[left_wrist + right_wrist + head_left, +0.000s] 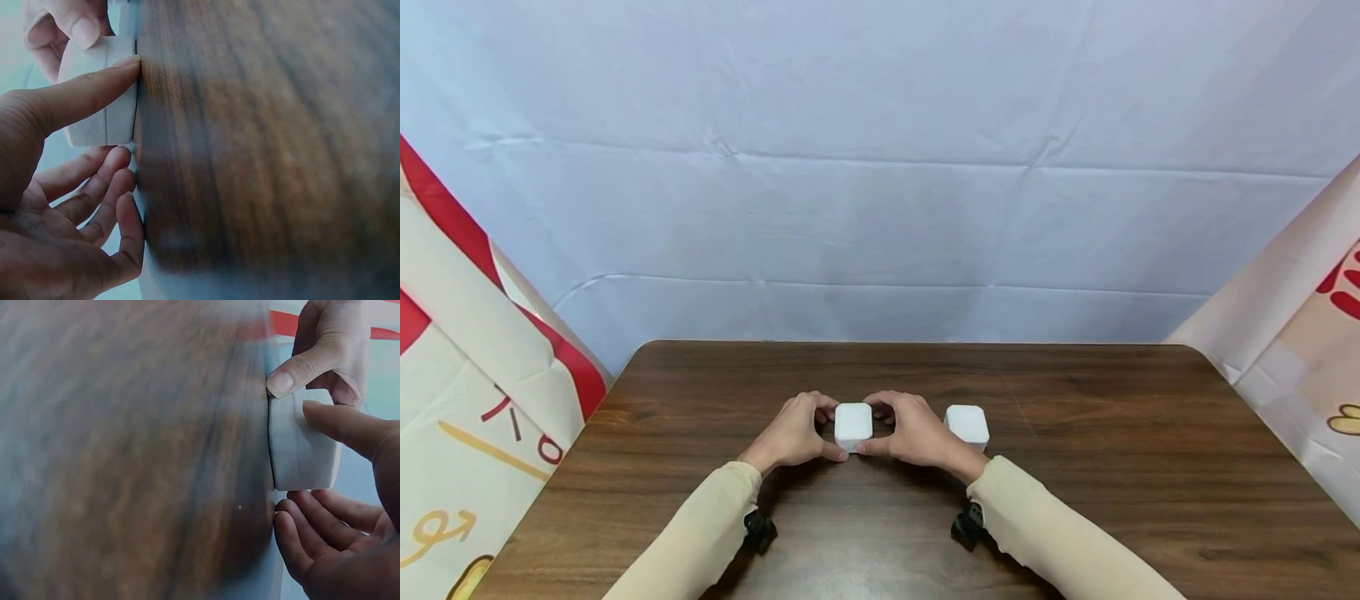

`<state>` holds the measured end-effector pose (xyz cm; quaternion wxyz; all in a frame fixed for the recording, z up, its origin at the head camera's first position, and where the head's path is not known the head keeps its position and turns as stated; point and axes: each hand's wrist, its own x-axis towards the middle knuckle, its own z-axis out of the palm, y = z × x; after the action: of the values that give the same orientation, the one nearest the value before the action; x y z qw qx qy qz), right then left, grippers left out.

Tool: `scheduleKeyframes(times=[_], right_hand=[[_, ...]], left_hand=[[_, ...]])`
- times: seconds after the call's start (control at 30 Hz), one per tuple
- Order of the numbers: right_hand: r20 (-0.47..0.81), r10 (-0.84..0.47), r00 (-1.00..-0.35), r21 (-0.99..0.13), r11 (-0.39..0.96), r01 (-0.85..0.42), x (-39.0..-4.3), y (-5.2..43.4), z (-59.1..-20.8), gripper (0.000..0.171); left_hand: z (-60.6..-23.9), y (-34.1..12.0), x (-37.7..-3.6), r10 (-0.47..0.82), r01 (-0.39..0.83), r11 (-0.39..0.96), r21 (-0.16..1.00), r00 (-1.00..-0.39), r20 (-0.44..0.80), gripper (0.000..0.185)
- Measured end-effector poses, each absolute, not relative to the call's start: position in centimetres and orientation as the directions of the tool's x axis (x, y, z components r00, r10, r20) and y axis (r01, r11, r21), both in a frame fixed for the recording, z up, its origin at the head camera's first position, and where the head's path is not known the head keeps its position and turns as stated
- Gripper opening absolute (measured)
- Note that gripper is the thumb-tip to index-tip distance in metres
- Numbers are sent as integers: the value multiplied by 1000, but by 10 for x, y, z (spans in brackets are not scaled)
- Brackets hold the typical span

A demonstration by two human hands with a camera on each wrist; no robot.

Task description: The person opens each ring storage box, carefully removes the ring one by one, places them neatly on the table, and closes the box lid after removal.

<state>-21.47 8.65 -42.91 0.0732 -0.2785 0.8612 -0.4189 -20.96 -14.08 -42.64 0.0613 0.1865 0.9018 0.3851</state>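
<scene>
A small white rounded box (853, 423) sits on the dark wooden table (1075, 467) near its middle. My left hand (829, 433) pinches its left side, thumb at the front and fingers curled behind. From the other side my right hand (880, 429) holds it the same way. In the left wrist view my left hand (128, 112) has its thumb across the box (94, 119), which shows a seam round its side. The right wrist view shows my right hand (294, 456) around the box (306, 450). A second white box (967, 423) stands just right of my right hand.
The table has bare wood on both sides and in front of my arms. A pale blue cloth (880, 208) hangs behind the far edge. Printed red and cream sheets (467, 375) close in the left and right sides.
</scene>
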Motion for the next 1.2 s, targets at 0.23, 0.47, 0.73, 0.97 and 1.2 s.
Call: scheduleKeyframes(times=[0.23, 0.47, 0.73, 0.97, 1.2], right_hand=[[85, -495, -865, -846, 422, -325, -218, 87, -430, 62], [76, -493, -867, -879, 377, -291, -219, 88, -432, 60], [53, -500, -864, -900, 351, -258, -222, 88, -436, 50], [12, -495, -869, -915, 344, -209, -224, 89, -435, 50], [-36, -492, -870, -935, 323, -144, -233, 88, -433, 49]], left_hand=[[-426, -141, -210, 397, 313, 630, 710, -916, 51, 54], [-426, -141, -210, 400, 314, 632, 709, -915, 49, 54], [-426, -141, -210, 397, 315, 628, 712, -916, 55, 53], [-425, -140, -209, 374, 287, 631, 721, -927, 42, 53], [-426, -140, -210, 363, 283, 631, 722, -931, 47, 52]])
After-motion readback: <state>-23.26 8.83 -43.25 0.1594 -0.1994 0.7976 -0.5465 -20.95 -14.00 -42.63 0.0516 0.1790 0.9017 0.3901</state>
